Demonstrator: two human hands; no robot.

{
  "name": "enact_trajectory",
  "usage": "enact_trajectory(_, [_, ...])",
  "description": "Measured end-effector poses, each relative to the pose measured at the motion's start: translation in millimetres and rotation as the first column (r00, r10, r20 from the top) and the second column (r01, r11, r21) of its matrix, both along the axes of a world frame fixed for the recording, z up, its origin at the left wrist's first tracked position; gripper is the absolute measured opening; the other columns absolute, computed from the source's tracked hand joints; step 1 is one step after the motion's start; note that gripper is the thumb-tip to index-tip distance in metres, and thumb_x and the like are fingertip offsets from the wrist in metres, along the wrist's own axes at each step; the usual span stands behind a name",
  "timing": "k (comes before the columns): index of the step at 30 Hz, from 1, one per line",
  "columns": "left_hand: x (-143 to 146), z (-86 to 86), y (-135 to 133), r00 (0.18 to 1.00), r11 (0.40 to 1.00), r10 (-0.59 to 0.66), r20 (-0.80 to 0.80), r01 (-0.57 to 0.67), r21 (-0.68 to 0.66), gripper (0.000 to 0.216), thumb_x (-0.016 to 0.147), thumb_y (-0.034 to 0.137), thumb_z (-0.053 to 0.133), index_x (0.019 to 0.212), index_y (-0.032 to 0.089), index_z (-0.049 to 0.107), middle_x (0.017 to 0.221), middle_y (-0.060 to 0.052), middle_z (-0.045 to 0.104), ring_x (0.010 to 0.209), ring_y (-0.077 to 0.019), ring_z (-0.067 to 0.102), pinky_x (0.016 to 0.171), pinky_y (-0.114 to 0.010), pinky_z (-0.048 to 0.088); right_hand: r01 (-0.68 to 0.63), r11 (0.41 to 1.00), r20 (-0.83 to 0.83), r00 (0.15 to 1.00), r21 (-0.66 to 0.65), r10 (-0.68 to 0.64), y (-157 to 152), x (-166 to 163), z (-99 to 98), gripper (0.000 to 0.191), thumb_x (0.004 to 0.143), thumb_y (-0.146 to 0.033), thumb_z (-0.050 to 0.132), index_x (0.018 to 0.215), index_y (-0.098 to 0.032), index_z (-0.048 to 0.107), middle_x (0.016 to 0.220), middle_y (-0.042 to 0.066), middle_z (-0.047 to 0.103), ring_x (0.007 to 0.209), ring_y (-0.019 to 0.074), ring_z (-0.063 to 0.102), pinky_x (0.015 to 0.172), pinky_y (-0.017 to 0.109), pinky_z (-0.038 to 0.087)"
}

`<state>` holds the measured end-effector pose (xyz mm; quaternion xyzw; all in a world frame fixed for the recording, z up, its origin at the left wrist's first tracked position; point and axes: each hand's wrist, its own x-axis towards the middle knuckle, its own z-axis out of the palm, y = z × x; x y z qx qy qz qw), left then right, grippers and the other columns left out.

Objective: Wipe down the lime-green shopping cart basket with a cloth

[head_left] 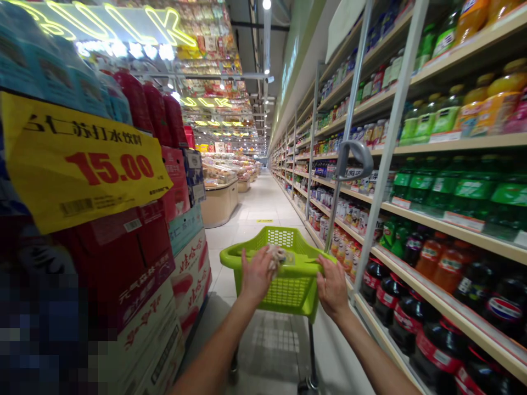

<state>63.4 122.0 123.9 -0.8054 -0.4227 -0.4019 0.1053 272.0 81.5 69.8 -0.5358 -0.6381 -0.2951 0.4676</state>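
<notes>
A lime-green shopping cart (284,291) with a perforated plastic basket stands in front of me in the aisle. My left hand (255,274) rests at the cart's near rim, its fingers curled round a crumpled whitish cloth (276,258). The cloth lies against the handle side, and part of it is hidden by the hand. On the right end of the same rim, my right hand (331,286) is closed over the handle bar. A small label sits between the hands. Most of the basket's inside is hidden from this angle.
Stacked drink cartons (191,263) and a yellow price sign (88,164) crowd the left. Shelves of bottled drinks (428,329) line the right, with a metal post and grey bracket (354,160) jutting near. The tiled aisle (267,197) runs straight ahead past display counters (220,203).
</notes>
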Motion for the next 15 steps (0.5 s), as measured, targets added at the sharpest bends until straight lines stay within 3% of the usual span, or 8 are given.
enact_trajectory(3, [-12,1.5,9,0.989,0.992,0.128,0.074,-0.127,-0.028,0.031,0.080,0.014,0.041,0.107,0.020,0.055,0.119,-0.010,0.056,0.110,-0.0248,0.051,0.103,-0.060,0.013,-0.004,1.000,-0.048,0.999,-0.020,0.003,-1,-6,7.6,0.045,0.084,-0.021,0.034,0.129,-0.019,0.034,0.106,0.009,0.059,0.103,0.0233,0.051,0.097,0.050,0.027])
enact_trajectory(7, [14,8.8,1,0.990,0.989,-0.102,-0.098,0.090,-0.120,0.041,0.079,0.016,0.043,0.119,0.021,0.044,0.128,-0.008,0.049,0.116,-0.0215,0.045,0.105,-0.056,0.014,-0.120,0.990,-0.084,0.990,-0.070,0.114,3,-33,40.1,0.047,0.083,-0.024,0.036,0.130,-0.018,0.034,0.121,0.011,0.051,0.113,0.0238,0.045,0.097,0.048,0.030])
enact_trajectory(10, [21,14.1,-3,0.986,0.966,-0.123,-0.114,0.093,-0.243,0.060,0.076,0.023,0.047,0.132,0.014,0.025,0.136,-0.014,0.037,0.125,-0.0236,0.034,0.104,-0.056,0.014,-0.208,0.946,-0.050,0.978,-0.247,0.202,8,-60,61.4,0.043,0.083,-0.025,0.037,0.125,-0.020,0.043,0.128,0.010,0.046,0.118,0.0242,0.040,0.096,0.047,0.032])
enact_trajectory(13, [1,14.7,3,0.980,0.945,-0.076,-0.185,0.012,-0.327,0.077,0.067,0.031,0.057,0.133,0.010,0.022,0.140,-0.017,0.028,0.130,-0.0286,0.023,0.104,-0.055,0.014,-0.163,0.897,0.013,0.983,-0.411,0.184,12,-81,62.9,0.049,0.077,-0.031,0.050,0.124,-0.021,0.045,0.129,0.012,0.045,0.120,0.0305,0.037,0.094,0.053,0.030])
enact_trajectory(15, [-15,13.1,8,0.966,0.940,-0.078,-0.246,-0.011,-0.340,0.083,0.062,0.036,0.062,0.132,0.010,0.026,0.139,-0.017,0.031,0.129,-0.0287,0.025,0.105,-0.053,0.013,-0.120,0.903,0.048,0.987,-0.413,0.154,15,-91,57.0,0.058,0.070,-0.030,0.058,0.126,-0.020,0.044,0.132,0.013,0.041,0.122,0.0334,0.033,0.095,0.056,0.027])
